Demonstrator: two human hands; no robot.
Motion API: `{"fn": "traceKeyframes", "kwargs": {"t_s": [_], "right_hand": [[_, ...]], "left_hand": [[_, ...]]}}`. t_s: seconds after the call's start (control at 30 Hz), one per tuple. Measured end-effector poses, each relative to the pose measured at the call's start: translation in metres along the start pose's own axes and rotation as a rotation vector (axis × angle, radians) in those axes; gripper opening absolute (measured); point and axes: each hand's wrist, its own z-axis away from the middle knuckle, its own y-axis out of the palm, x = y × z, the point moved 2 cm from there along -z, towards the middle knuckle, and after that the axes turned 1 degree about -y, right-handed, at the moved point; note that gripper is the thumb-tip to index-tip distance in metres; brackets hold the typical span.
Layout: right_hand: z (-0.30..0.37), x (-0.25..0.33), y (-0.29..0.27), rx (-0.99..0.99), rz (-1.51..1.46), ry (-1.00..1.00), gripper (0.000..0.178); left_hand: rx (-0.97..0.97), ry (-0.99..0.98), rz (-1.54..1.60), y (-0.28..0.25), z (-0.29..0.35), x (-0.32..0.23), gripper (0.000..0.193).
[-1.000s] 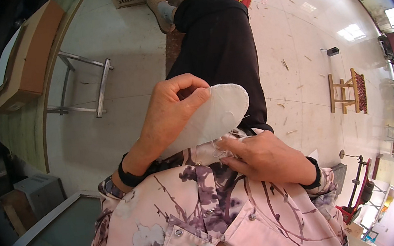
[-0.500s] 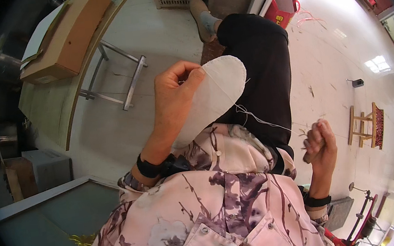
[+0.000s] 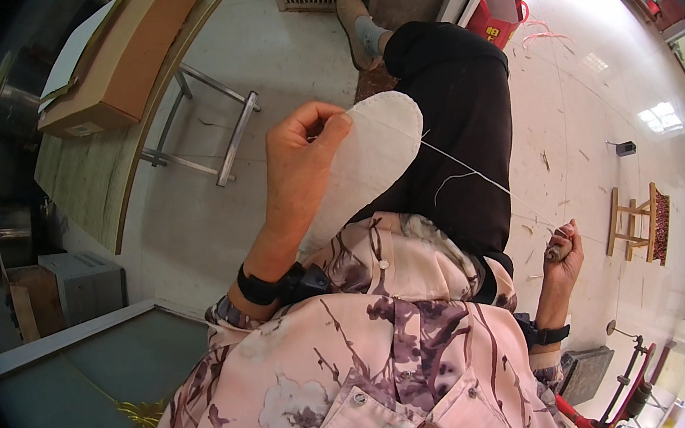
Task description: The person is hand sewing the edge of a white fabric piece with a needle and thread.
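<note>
A white insole (image 3: pixel 372 143) with stitch marks round its edge is pinched at its upper left side by my left hand (image 3: pixel 306 150), thumb on top. White thread (image 3: pixel 482 174) runs taut from the insole's upper part across my dark trouser leg to my right hand (image 3: pixel 565 254). That hand is out to the right, closed around the thread's far end. A small brownish, rounded thing shows among its fingers, too small to name. A loose thread end curls over my thigh. The insole's lower end rests by my left wrist and patterned shirt.
To the left, a cardboard box (image 3: pixel 127 61) lies on a wooden table (image 3: pixel 90 183), near a metal-legged stand (image 3: pixel 237 137). A small wooden stool (image 3: pixel 635 223) and a red bag (image 3: pixel 497 14) stand on the right, with scraps on the floor. A red-and-black machine (image 3: pixel 624 389) is at lower right.
My right hand has moved slightly right and a little down, drawing the thread straighter; the loose loops near the insole have mostly gone. My left hand still holds the insole.
</note>
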Motion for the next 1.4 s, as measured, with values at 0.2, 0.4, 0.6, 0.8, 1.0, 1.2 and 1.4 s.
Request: {"fn": "traceKeyframes", "kwargs": {"t_s": [0.2, 0.4, 0.6, 0.8, 1.0, 1.2, 1.4], "right_hand": [[0.073, -0.071, 0.149, 0.245, 0.962, -0.109, 0.02], [0.11, -0.128, 0.233, 0.937, 1.644, -0.657, 0.016], [0.1, -0.142, 0.236, 0.945, 1.658, -0.692, 0.015], [0.093, -0.147, 0.233, 0.87, 1.663, -0.659, 0.011], [0.089, -0.149, 0.232, 0.866, 1.636, -0.619, 0.01], [0.089, -0.149, 0.232, 0.883, 1.649, -0.649, 0.013], [0.088, -0.149, 0.231, 0.893, 1.633, -0.589, 0.014]], "left_hand": [[0.127, -0.094, -0.024, 0.019, 0.011, 0.0, 0.013], [0.309, -0.183, -0.077, 0.032, 0.021, -0.016, 0.012], [0.341, -0.136, -0.116, 0.035, 0.021, -0.02, 0.013], [0.37, -0.143, -0.07, 0.036, 0.02, -0.018, 0.01], [0.389, -0.149, -0.103, 0.035, 0.017, -0.016, 0.009], [0.4, -0.132, -0.124, 0.035, 0.016, -0.013, 0.011], [0.398, -0.137, -0.133, 0.034, 0.016, -0.015, 0.013]]}}
